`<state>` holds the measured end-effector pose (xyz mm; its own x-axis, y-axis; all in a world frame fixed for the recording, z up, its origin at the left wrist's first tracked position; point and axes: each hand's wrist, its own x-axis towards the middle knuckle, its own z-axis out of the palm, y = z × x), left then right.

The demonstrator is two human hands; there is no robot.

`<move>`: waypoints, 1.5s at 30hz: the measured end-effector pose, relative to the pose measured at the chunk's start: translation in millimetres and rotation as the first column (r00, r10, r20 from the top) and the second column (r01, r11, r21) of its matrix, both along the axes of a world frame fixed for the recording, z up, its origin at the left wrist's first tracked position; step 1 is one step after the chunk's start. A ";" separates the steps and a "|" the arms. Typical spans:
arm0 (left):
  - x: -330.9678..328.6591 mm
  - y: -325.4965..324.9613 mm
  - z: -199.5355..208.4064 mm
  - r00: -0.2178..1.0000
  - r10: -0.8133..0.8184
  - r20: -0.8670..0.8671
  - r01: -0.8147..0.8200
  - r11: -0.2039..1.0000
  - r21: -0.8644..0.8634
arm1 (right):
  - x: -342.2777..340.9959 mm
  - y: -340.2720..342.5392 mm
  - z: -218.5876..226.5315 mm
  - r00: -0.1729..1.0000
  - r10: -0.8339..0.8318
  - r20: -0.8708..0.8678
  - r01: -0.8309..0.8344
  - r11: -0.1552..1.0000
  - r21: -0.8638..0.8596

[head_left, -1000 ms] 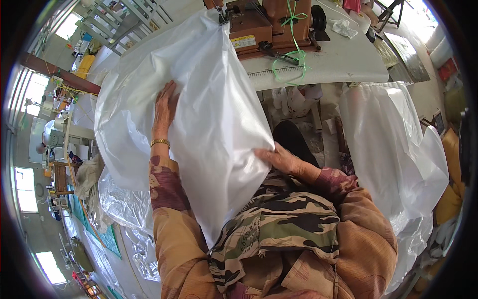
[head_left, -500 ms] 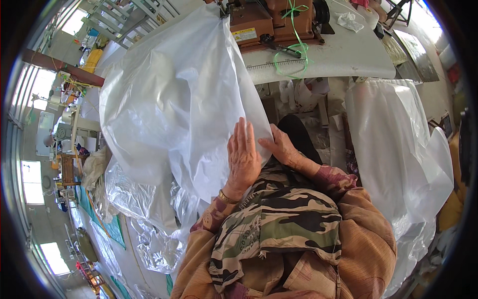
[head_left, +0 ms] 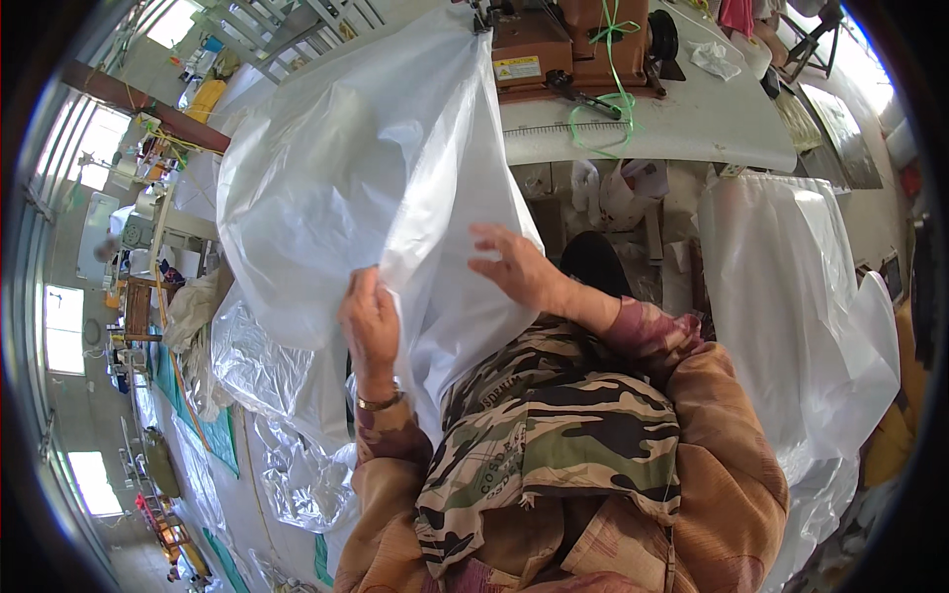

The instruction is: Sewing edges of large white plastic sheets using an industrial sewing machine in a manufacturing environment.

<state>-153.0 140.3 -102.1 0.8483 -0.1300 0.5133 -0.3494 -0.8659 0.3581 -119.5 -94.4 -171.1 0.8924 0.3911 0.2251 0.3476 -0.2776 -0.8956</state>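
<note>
The glossy white plastic sheet (head_left: 297,198), centre-left, is set at the brown metal sewing machine (head_left: 534,44), top centre; its lower length, seemingly unfinished, is pinched by the left hand (head_left: 371,324), the right hand (head_left: 526,274) held with fingers spread.

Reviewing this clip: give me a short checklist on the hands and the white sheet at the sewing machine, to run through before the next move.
1. Left hand has hold of the white sheet: ok, it pinches a raised fold.
2. Right hand has hold of the sheet: not ok, its fingers are parted over it, gripping nothing.
3. Sheet smooth: not ok, creases and a raised fold show.
4. Sheet's far corner at the needle end of the brown sewing machine: ok.
5. Corner clamped there: cannot tell, too small to make out.
6. Green string clear of the sheet: ok, it hangs to the right.
</note>
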 end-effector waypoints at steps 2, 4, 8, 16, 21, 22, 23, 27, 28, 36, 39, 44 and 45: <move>4.3 10.1 25.1 0.999 0.011 0.042 -0.012 0.999 0.031 | 20.6 14.3 1.5 0.911 -0.170 -0.377 0.295 0.905 0.306; 7.9 15.1 49.1 0.997 0.015 0.080 -0.020 0.998 0.063 | 45.6 28.6 10.8 0.920 -0.237 -0.313 0.368 0.800 0.474; 17.9 15.2 91.4 0.978 -0.004 0.209 -0.047 0.971 0.236 | 86.7 50.6 33.5 0.850 -0.264 -0.457 0.527 0.447 0.722; 27.0 17.3 143.0 0.931 -0.125 0.344 -0.067 0.866 0.496 | 16.2 87.8 -5.4 0.844 0.448 -0.293 -0.085 0.653 0.753; 10.8 9.0 127.9 0.950 -0.215 0.226 0.082 0.871 0.484 | -51.1 54.0 7.4 0.783 0.569 -0.251 -0.343 0.732 0.589; 5.0 6.4 120.0 0.960 -0.243 0.141 0.156 0.877 0.454 | -60.4 46.3 11.9 0.812 0.543 -0.212 -0.374 0.764 0.525; 0.8 2.3 109.8 0.946 -0.292 0.138 0.210 0.880 0.426 | -67.0 42.2 15.7 0.848 0.516 -0.119 -0.404 0.775 0.485; -7.9 -5.8 77.6 0.959 -0.282 0.019 0.267 0.927 0.264 | -64.5 42.2 13.9 0.866 0.234 -0.442 0.008 0.877 0.480; -7.7 -4.1 74.6 0.964 -0.267 0.011 0.256 0.933 0.253 | -60.0 44.6 10.0 0.877 0.256 -0.408 -0.010 0.857 0.515; -7.1 7.3 72.8 0.972 -0.233 -0.001 0.225 0.937 0.266 | -49.5 49.5 -8.4 0.965 0.009 0.261 0.033 0.987 -0.156; -6.8 6.9 71.2 0.971 -0.241 0.002 0.231 0.935 0.269 | -39.1 50.6 -15.4 0.933 0.191 0.306 -0.024 0.880 -0.474; -2.4 15.0 77.6 0.968 -0.250 0.038 0.228 0.929 0.292 | -22.4 49.5 -21.3 0.892 0.370 0.258 -0.127 0.753 -0.645; -0.6 18.5 81.3 0.969 -0.241 0.059 0.207 0.915 0.346 | -24.8 46.5 -17.6 0.888 0.389 0.244 -0.197 0.803 -0.562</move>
<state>-153.5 158.8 -20.8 0.7246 -0.4889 0.4858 -0.5664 -0.8240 0.0155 -144.3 -47.9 -188.7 0.6224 0.7627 0.1757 0.7347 -0.4919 -0.4672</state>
